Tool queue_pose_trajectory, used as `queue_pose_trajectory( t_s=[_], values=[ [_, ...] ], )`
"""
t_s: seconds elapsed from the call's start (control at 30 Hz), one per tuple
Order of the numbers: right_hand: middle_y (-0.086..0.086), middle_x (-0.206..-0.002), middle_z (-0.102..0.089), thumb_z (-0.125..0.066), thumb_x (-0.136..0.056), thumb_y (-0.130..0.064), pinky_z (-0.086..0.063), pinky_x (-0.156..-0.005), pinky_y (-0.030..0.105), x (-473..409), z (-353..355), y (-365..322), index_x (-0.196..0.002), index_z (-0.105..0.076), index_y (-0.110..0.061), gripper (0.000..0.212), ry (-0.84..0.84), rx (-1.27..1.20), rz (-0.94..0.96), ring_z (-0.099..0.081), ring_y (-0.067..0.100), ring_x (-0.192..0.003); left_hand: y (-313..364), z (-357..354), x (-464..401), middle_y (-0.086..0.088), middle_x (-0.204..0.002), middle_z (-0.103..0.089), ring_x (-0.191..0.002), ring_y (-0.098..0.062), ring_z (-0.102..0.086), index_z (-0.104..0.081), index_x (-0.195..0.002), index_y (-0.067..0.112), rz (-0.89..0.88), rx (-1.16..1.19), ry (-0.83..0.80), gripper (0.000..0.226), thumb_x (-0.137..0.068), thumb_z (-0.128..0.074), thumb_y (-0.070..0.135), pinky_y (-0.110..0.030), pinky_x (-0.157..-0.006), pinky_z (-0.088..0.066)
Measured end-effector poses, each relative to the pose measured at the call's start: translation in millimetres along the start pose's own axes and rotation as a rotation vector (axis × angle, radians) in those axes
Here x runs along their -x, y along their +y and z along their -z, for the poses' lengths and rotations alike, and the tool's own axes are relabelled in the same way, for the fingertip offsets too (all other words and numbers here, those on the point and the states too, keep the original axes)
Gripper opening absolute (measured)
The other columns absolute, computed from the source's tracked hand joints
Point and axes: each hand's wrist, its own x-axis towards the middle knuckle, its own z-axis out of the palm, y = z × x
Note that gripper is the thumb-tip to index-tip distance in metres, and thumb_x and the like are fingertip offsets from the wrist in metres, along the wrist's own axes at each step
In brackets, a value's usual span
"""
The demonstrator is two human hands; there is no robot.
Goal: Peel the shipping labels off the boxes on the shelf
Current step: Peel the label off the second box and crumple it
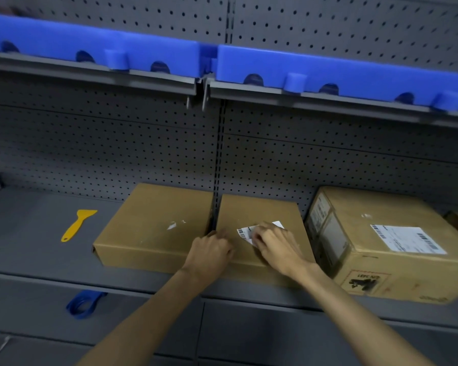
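Grey perforated metal panels fill the background, and a grey shelf [37, 249] runs across the lower half of the frame. Along the upper shelf, at the top of the frame, two blue plastic bins [328, 72] are seen side by side.

Three cardboard boxes are set on the lower shelf. On the left box [148, 228] only small white paper scraps [172, 225] are left near its right edge. On the middle box [259, 215] a white shipping label [246, 232] with a barcode at its left end is found, one corner of it lifted at the upper right; its print cannot be read. On the right box [397, 249] a full white label [407, 239] with barcodes is stuck on top, its text too small to read, and a hazard sticker [364, 282] on the front face is marked, upside down, with what seems to be "UN 3481".

The left hand [209, 252] is laid palm down across the seam between the left and middle boxes, fingers curled and pressed together beside the label's left edge. The right hand [275, 244] is placed over the label, its fingers bent and bunched onto the paper; whether the paper is pinched cannot be told.

A yellow plastic scraper [77, 224] lies on the shelf at centre left, well apart from the boxes. A blue tape roll [83, 303] is seen below the shelf edge.
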Motion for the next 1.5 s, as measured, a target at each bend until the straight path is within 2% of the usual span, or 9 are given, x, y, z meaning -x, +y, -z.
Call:
queue_pose_trajectory(
  t_s=[0.23,0.43,0.73,0.83,0.93,1.07,1.23,1.37,1.5],
  values=[
    [-0.002,-0.109,-0.063,-0.044,-0.098,-0.04,-0.043,-0.078,0.034,5.3,1.7,-1.0,-0.102,-0.063,-0.021,0.027,-0.003,-0.01,0.0,-0.058,0.023,-0.101,2.9,6.1,1.1,0.0,-0.119,-0.059,-0.103,-0.021,-0.059,-0.065,-0.109,0.018,-0.009,0.014,-0.006,0.031,-0.1,-0.041,0.035,-0.033,-0.072,-0.043],
    [0.002,-0.107,-0.063,-0.048,-0.095,-0.023,-0.045,-0.078,0.038,2.8,-6.4,-5.7,-0.098,-0.061,-0.015,0.016,-0.012,0.063,0.037,-0.059,0.029,-0.099,4.2,7.1,0.7,-0.002,-0.11,-0.063,-0.099,-0.021,-0.06,-0.064,-0.1,0.016,0.005,-0.024,-0.003,0.029,-0.099,-0.04,0.033,-0.031,-0.067,-0.036],
    [-0.003,-0.104,-0.064,-0.051,-0.094,-0.025,-0.043,-0.074,0.033,-5.2,7.0,5.4,-0.094,-0.064,-0.021,0.014,0.028,-0.007,-0.105,-0.061,0.024,-0.094,5.7,7.4,1.3,-0.004,-0.106,-0.065,-0.099,-0.021,-0.059,-0.065,-0.095,0.016,-0.012,-0.055,-0.007,0.033,-0.101,-0.037,0.033,-0.031,-0.067,-0.036],
    [-0.007,-0.1,-0.068,-0.056,-0.091,-0.027,-0.044,-0.075,0.033,-11.3,14.1,14.7,-0.082,-0.067,-0.023,0.015,0.041,-0.076,-0.212,-0.062,0.021,-0.094,4.6,5.8,0.9,-0.002,-0.111,-0.063,-0.099,-0.021,-0.059,-0.066,-0.095,0.016,-0.013,-0.022,0.001,0.033,-0.101,-0.038,0.033,-0.031,-0.068,-0.038],
    [-0.002,-0.103,-0.066,-0.052,-0.093,-0.023,-0.047,-0.076,0.036,-8.4,8.7,3.9,-0.092,-0.066,-0.02,0.015,0.048,-0.07,-0.193,-0.063,0.025,-0.094,5.0,4.4,0.6,-0.003,-0.112,-0.062,-0.098,-0.021,-0.06,-0.065,-0.093,0.016,-0.015,-0.028,-0.003,0.032,-0.101,-0.038,0.032,-0.03,-0.066,-0.036],
    [-0.004,-0.095,-0.069,-0.055,-0.088,-0.023,-0.048,-0.072,0.035,-13.7,13.3,19.6,-0.08,-0.067,-0.023,0.014,0.054,-0.101,-0.271,-0.064,0.024,-0.088,4.9,4.9,1.2,-0.003,-0.11,-0.063,-0.095,-0.022,-0.06,-0.065,-0.088,0.017,-0.018,-0.028,0.004,0.033,-0.101,-0.038,0.031,-0.029,-0.064,-0.033],
    [0.003,-0.093,-0.069,-0.052,-0.092,-0.019,-0.049,-0.07,0.034,-10.0,8.1,8.8,-0.087,-0.066,-0.019,0.015,0.075,-0.074,-0.219,-0.065,0.026,-0.085,6.4,4.7,0.5,-0.003,-0.114,-0.062,-0.098,-0.023,-0.06,-0.066,-0.093,0.015,-0.01,-0.022,-0.008,0.032,-0.101,-0.038,0.03,-0.031,-0.067,-0.035],
    [0.004,-0.093,-0.07,-0.057,-0.093,-0.019,-0.052,-0.07,0.034,-17.2,37.1,50.1,-0.085,-0.068,-0.016,0.013,0.286,-0.161,-0.435,-0.065,0.024,-0.084,8.0,3.9,0.3,-0.002,-0.114,-0.062,-0.096,-0.022,-0.061,-0.067,-0.093,0.014,-0.018,-0.023,0.0,0.033,-0.102,-0.039,0.03,-0.031,-0.065,-0.036],
    [0.0,-0.094,-0.07,-0.057,-0.092,-0.022,-0.053,-0.074,0.035,-11.1,31.0,37.3,-0.083,-0.068,-0.022,0.014,0.162,-0.129,-0.327,-0.066,0.022,-0.085,6.7,5.8,-1.0,-0.002,-0.112,-0.064,-0.097,-0.021,-0.062,-0.067,-0.095,0.014,-0.018,-0.03,-0.005,0.034,-0.102,-0.038,0.03,-0.032,-0.07,-0.044]
  ],
)
